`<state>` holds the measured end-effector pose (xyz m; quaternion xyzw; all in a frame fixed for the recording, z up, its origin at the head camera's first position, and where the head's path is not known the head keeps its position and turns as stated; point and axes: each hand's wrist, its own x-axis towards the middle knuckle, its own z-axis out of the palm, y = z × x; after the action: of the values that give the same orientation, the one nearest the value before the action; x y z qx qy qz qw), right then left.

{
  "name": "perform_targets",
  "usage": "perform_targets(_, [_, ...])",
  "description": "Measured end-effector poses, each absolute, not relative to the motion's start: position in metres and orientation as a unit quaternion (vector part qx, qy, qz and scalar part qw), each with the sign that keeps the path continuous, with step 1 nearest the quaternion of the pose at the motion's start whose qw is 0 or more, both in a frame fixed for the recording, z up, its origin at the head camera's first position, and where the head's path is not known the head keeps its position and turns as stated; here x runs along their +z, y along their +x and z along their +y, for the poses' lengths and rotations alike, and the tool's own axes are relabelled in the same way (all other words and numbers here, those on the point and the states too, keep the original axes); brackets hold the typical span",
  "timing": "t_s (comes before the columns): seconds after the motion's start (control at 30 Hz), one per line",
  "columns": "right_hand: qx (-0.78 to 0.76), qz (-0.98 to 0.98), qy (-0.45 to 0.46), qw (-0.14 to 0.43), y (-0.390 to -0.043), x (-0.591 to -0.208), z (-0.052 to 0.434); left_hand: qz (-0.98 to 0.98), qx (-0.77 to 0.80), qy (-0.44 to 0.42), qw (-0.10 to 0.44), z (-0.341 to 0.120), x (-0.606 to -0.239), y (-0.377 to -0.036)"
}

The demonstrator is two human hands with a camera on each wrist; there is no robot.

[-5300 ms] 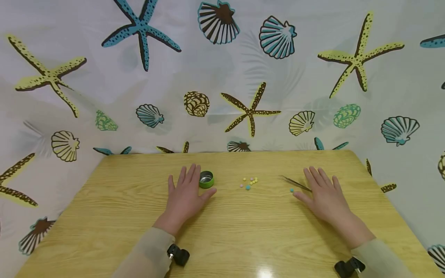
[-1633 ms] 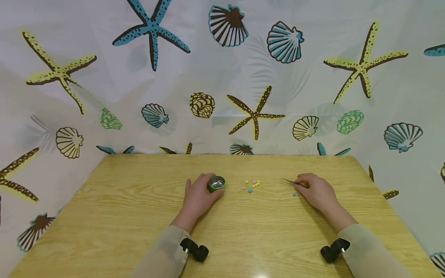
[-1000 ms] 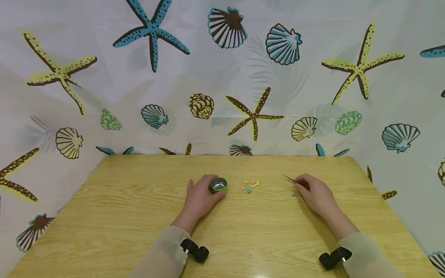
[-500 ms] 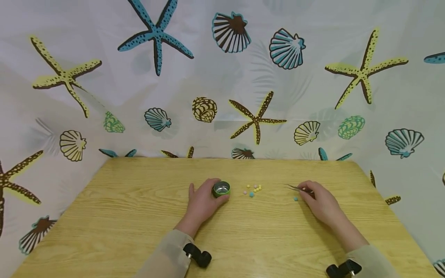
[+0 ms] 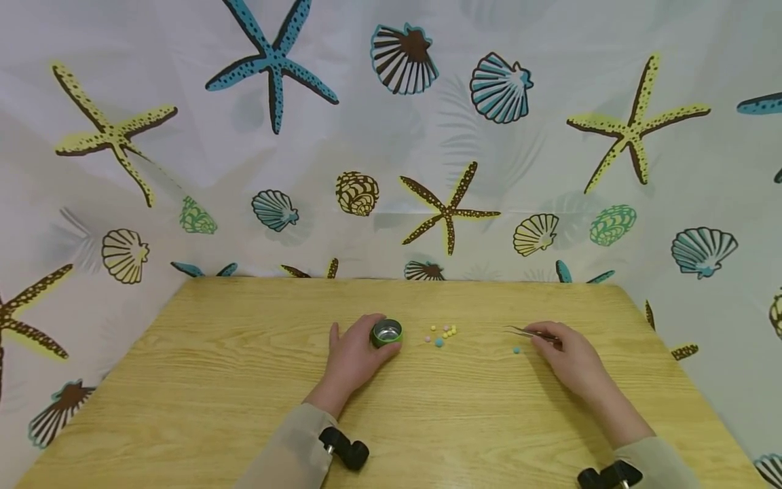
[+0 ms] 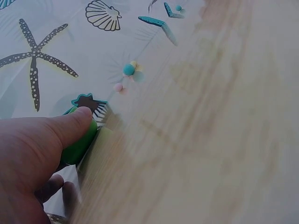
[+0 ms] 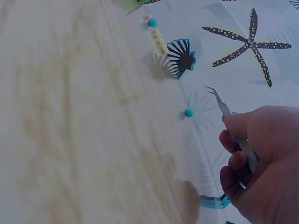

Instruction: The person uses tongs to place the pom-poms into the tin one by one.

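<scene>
Tweezers (image 7: 224, 108) in right grip (image 5: 571, 354), tips (image 7: 214, 90) jutting beyond, tin (image 5: 387, 333) in left grip (image 5: 352, 356)

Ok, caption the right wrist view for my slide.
Right hand holding slim tweezers, tips parted, near a lone blue ball; yellow balls lie farther off.

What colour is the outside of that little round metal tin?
The little round metal tin is green outside, best seen in the left wrist view.
</scene>
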<state>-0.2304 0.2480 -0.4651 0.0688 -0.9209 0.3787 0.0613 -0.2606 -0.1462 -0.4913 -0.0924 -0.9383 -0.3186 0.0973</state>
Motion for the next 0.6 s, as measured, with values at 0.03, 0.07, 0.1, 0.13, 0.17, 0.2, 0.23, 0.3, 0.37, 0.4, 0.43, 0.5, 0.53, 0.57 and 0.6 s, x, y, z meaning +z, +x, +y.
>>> perform_targets(0.03, [0.379, -0.921, 0.069, 0.063, -0.230, -0.465, 0.249, -0.939, -0.318, -0.092, 0.095, -0.146, -0.491, -0.261])
perform_targets(0.07, [0.378, -0.921, 0.069, 0.065, -0.230, -0.465, 0.251, -0.939, -0.318, -0.091, 0.094, -0.146, -0.491, -0.261])
perform_targets(0.1, [0.378, -0.921, 0.069, 0.067, -0.230, -0.465, 0.252, -0.939, -0.317, -0.091, 0.093, -0.146, -0.490, -0.260])
perform_targets(0.13, [0.379, -0.921, 0.068, 0.068, -0.230, -0.466, 0.253, -0.939, -0.317, -0.091, 0.093, -0.145, -0.491, -0.260])
perform_targets(0.17, [0.380, -0.920, 0.066, 0.068, -0.229, -0.466, 0.255, -0.939, -0.318, -0.090, 0.092, -0.145, -0.491, -0.260])
perform_targets(0.2, [0.381, -0.920, 0.063, 0.068, -0.229, -0.466, 0.256, -0.939, -0.318, -0.090, 0.092, -0.145, -0.491, -0.260])
perform_targets(0.23, [0.382, -0.920, 0.061, 0.067, -0.229, -0.466, 0.257, -0.939, -0.319, -0.089, 0.092, -0.145, -0.491, -0.260])
perform_targets(0.3, [0.386, -0.919, 0.056, 0.064, -0.229, -0.467, 0.259, -0.939, -0.319, -0.090, 0.093, -0.145, -0.491, -0.260])
perform_targets(0.37, [0.391, -0.917, 0.052, 0.060, -0.229, -0.467, 0.261, -0.939, -0.320, -0.090, 0.093, -0.145, -0.491, -0.260])
perform_targets(0.4, [0.395, -0.916, 0.050, 0.057, -0.229, -0.467, 0.263, -0.939, -0.319, -0.090, 0.093, -0.145, -0.491, -0.260])
perform_targets(0.43, [0.398, -0.914, 0.049, 0.055, -0.229, -0.467, 0.264, -0.939, -0.319, -0.091, 0.093, -0.145, -0.491, -0.260])
perform_targets(0.5, [0.405, -0.912, 0.047, 0.050, -0.229, -0.468, 0.267, -0.938, -0.320, -0.090, 0.094, -0.145, -0.491, -0.260])
perform_targets(0.53, [0.408, -0.910, 0.046, 0.048, -0.230, -0.468, 0.268, -0.938, -0.321, -0.089, 0.093, -0.145, -0.491, -0.260])
perform_targets(0.57, [0.411, -0.909, 0.045, 0.045, -0.231, -0.469, 0.269, -0.938, -0.322, -0.087, 0.091, -0.145, -0.490, -0.260])
perform_targets(0.6, [0.412, -0.909, 0.045, 0.042, -0.231, -0.469, 0.270, -0.939, -0.322, -0.085, 0.089, -0.145, -0.490, -0.260])
